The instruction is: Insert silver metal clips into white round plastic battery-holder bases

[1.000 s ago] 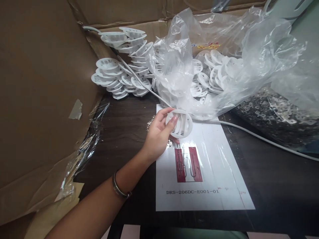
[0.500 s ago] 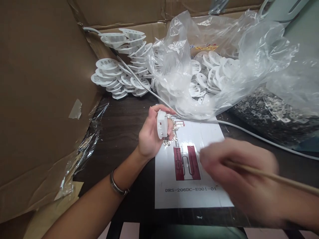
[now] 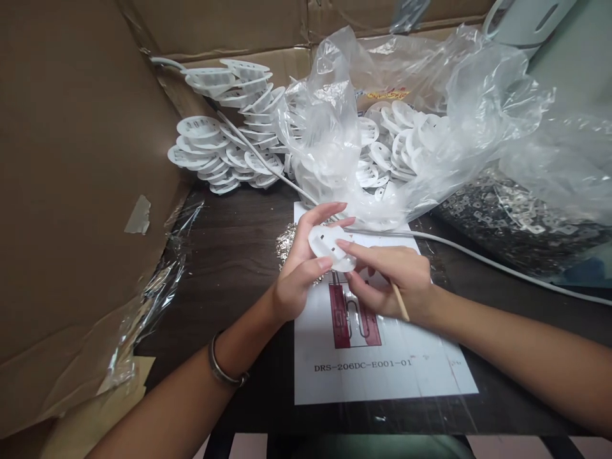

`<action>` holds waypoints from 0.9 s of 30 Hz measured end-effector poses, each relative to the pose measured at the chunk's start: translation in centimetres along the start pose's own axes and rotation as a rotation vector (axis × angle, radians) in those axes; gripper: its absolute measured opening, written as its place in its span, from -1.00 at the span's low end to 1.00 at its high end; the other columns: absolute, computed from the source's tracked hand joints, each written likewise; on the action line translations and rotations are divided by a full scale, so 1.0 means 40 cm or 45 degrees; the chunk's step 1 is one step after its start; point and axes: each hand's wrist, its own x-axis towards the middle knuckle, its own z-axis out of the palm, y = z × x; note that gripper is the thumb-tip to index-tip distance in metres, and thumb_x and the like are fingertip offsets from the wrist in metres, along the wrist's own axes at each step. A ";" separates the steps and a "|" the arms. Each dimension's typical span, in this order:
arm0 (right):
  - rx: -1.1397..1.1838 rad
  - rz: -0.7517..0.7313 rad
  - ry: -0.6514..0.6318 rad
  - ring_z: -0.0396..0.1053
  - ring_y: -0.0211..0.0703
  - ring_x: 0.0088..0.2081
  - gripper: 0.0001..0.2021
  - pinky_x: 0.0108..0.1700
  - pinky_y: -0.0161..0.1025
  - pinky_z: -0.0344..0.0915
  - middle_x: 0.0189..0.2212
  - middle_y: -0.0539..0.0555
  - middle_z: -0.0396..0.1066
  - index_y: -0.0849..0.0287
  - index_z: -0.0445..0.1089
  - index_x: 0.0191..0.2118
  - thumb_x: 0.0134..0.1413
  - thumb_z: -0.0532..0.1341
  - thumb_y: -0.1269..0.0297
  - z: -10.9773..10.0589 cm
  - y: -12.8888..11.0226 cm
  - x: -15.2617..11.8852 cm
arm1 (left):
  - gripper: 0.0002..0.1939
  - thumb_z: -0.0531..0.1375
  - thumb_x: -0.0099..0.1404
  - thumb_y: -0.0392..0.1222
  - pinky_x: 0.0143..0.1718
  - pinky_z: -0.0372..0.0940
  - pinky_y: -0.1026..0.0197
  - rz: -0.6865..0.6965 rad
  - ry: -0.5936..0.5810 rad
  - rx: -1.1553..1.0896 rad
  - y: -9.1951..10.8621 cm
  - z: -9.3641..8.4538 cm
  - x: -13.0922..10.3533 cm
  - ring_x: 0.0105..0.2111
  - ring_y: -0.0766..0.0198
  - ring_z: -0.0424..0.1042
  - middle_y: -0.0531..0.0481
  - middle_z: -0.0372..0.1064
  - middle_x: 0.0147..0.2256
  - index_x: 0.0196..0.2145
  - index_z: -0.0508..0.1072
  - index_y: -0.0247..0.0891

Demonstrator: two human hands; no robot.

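A round white plastic part (image 3: 329, 247) with small dark slots lies between my two hands over the printed sheet. My left hand (image 3: 301, 268) holds it from the left, thumb on the near edge and other fingers behind. From the right, my right hand (image 3: 394, 274) touches its face with the index finger, thumb under the rim. A thin wooden stick (image 3: 400, 301) is tucked in my right hand and sticks out below the palm. Small shiny metal pieces (image 3: 285, 242) lie in a pile behind my left hand, partly hidden by it.
White round parts (image 3: 205, 143) are stacked at the back left. More fill an open clear plastic bag (image 3: 329, 134) at the back centre. A bag of metal pieces (image 3: 516, 223) stands right. A white cable (image 3: 459, 245) crosses the table; cardboard (image 3: 71, 191) walls the left.
My right hand has come in from the right and now touches the white part. The part has turned from edge-on to show its slotted face. The metal pile shows left of my left hand.
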 end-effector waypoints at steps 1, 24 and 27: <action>-0.013 -0.025 0.023 0.27 -0.36 -0.62 -0.62 -0.55 -0.37 0.30 -0.55 -0.05 0.41 0.20 0.37 0.01 0.03 0.20 0.54 -0.002 0.009 0.003 | -0.44 0.17 0.17 -0.20 0.19 0.16 -0.08 -0.012 -0.006 -0.016 -0.001 -0.001 0.001 0.24 -0.03 0.08 -0.04 -0.01 0.26 0.13 0.16 -0.06; -0.190 -0.268 -0.126 0.22 -0.28 -0.49 -0.74 -0.46 -0.34 0.21 -0.52 0.02 0.29 0.24 0.39 0.00 0.22 0.11 0.43 -0.018 0.090 0.003 | -0.36 0.36 0.04 -0.38 0.01 0.33 0.06 0.052 0.343 0.406 -0.020 -0.007 0.018 -0.01 0.13 0.41 -0.16 0.35 0.01 -0.03 0.10 -0.18; -0.202 -0.260 -0.144 0.23 -0.25 -0.51 -0.76 -0.49 -0.32 0.19 -0.53 0.04 0.28 0.28 0.42 -0.08 0.22 0.09 0.37 -0.023 0.087 0.006 | -0.31 0.39 -0.02 -0.39 -0.13 0.38 0.14 0.075 0.379 0.549 -0.021 -0.015 0.016 -0.14 0.16 0.46 -0.07 0.39 -0.13 -0.04 0.10 -0.16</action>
